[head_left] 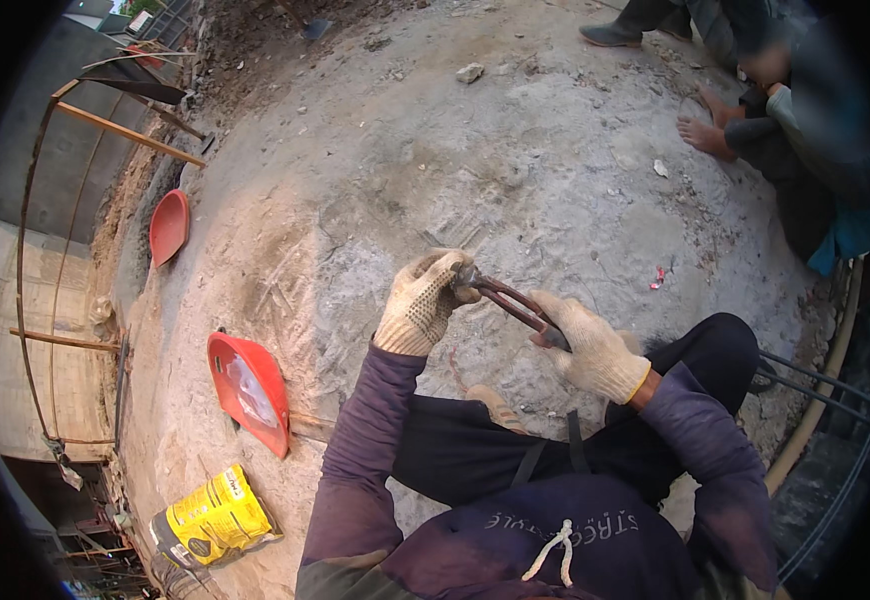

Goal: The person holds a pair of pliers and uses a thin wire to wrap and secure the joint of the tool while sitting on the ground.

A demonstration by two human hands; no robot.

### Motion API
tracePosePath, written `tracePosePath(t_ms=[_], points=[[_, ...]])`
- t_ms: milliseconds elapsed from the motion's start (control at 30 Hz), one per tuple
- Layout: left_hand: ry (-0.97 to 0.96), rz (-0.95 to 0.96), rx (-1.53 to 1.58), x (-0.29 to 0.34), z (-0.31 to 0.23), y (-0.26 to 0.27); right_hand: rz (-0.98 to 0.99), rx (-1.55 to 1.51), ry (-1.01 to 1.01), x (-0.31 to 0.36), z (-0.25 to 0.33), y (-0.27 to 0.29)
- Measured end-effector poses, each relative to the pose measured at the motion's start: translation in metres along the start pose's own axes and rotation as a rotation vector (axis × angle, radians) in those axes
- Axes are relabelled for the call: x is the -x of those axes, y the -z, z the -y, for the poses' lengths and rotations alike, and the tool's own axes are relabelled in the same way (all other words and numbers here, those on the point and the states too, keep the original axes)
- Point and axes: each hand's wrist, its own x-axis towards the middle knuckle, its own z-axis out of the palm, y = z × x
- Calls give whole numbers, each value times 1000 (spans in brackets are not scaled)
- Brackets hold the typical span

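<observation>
I sit on the ground with both gloved hands in front of my lap. My left hand (pixel 421 302), in a cream glove with dotted grip, is closed around the head end of a pair of pincers (pixel 508 294). The tool has two reddish-brown handles lying close together. Their far ends rest in my right hand (pixel 597 350), which is closed on them in a plain cream knit glove. The left glove mostly hides the jaws, and I cannot see whether anything is between them.
Left of me lies an orange-red scoop-shaped pan (pixel 223 372), with a yellow packet (pixel 223 515) nearer. Another red pan (pixel 169 228) lies farther off by a wooden frame (pixel 130 132). At the upper right a person (pixel 790 150) sits barefoot. Bent metal rods (pixel 820 375) stand at my right.
</observation>
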Motion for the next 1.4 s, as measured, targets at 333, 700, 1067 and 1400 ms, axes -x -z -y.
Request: tracePosePath(t_ms=[333,700,1067,1400], points=[[-1016,-15,-1194,-2,2,-37,22,-136,-95,2,-8,5],[-355,-109,-703,-11,1,-26,8,-57,-73,5,-13,2],[156,-42,87,-8,10,-12,0,90,-59,9,-4,10],[-917,12,-1161,-7,10,-29,48,-167,-133,3,-5,7]])
